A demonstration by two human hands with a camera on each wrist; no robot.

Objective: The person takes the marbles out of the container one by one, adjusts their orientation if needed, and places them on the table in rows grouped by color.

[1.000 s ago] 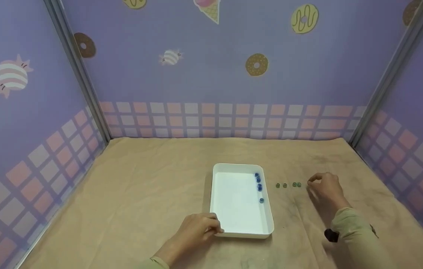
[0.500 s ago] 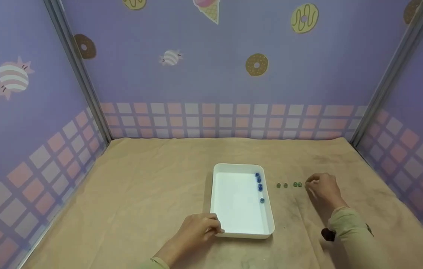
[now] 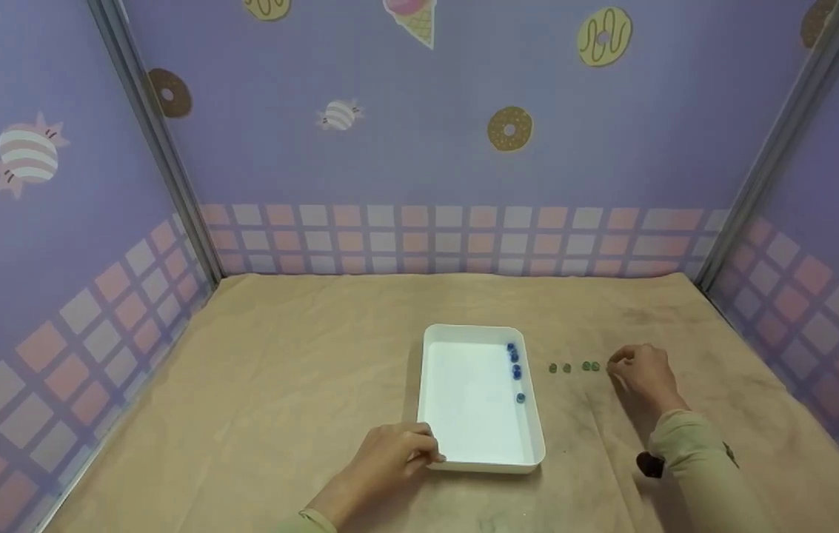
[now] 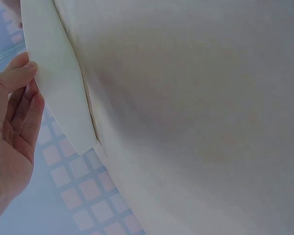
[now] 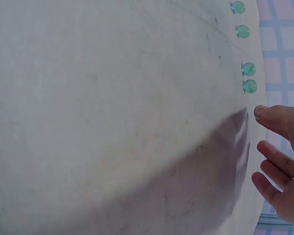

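Observation:
My left hand (image 3: pixel 398 451) holds the near left corner of a white rectangular tray (image 3: pixel 480 468), thumb and fingertips pinching its wall (image 4: pixel 56 78). Along the tray's right inner wall lie several blue marbles (image 3: pixel 516 370). Right of the tray, several green glass marbles (image 5: pixel 249 69) form a row on the cloth. My right hand (image 3: pixel 645 376) is at the right end of this row, thumb and index finger together at the tips. A small glassy marble edge (image 5: pixel 256 112) shows at the thumb tip, mostly hidden by the fingers. The other fingers are spread and loosely bent.
A tan cloth (image 3: pixel 301 355) covers the table, slightly creased. Purple walls with printed sweets and a pink and white check band (image 3: pixel 412 240) enclose it at the back and sides. A dark device (image 3: pixel 650 465) is on the right wrist.
The right hand has shifted very slightly left toward the row of green marbles, then stayed nearly still. The left hand and tray hold their place.

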